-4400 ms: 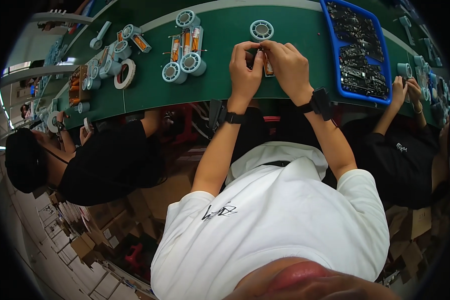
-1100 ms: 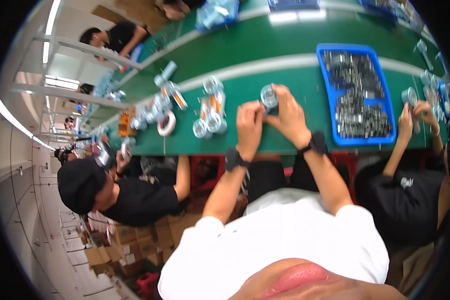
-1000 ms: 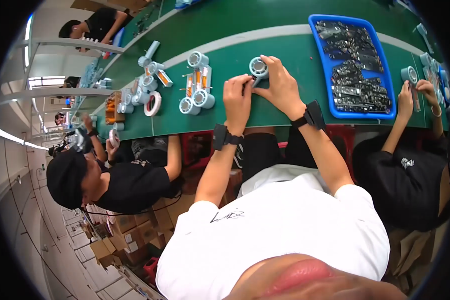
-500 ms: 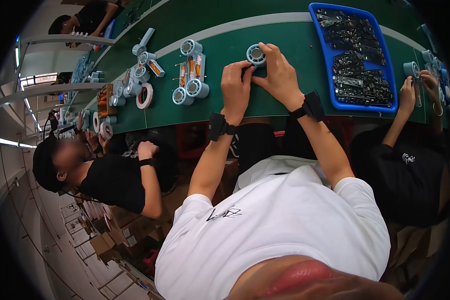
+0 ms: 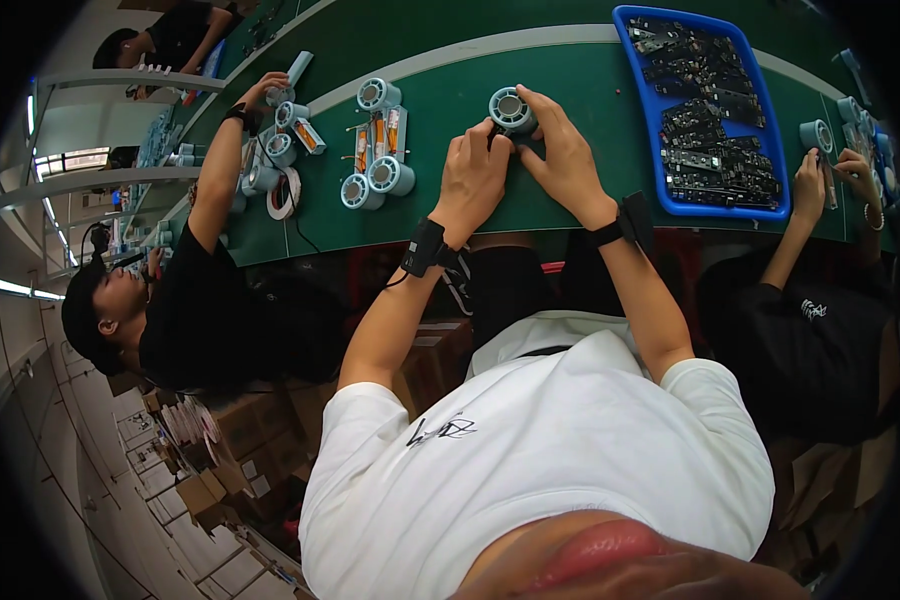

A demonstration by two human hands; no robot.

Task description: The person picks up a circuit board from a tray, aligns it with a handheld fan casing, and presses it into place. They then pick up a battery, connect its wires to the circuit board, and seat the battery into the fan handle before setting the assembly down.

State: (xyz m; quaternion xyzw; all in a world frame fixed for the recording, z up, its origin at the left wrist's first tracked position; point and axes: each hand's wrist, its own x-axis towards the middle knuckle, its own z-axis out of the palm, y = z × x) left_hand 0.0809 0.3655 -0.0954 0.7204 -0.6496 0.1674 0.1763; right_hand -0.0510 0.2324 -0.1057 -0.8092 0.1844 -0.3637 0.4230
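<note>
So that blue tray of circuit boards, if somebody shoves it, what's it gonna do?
The blue tray would probably slide flat rather than tip, being broad and shallow. It may feel fairly heavy, as piles of dark circuit boards cover most of its floor. Those boards look loosely heaped, so a hard shove could make them shift.

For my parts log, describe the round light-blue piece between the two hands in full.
The round light-blue piece looks like plastic: a short drum, its slotted face, with a grey central disc, turned toward the camera. Its underside is hidden, so contact with the green table is unclear. The right hand touches its right rim; the left hand is at its lower edge.
</note>
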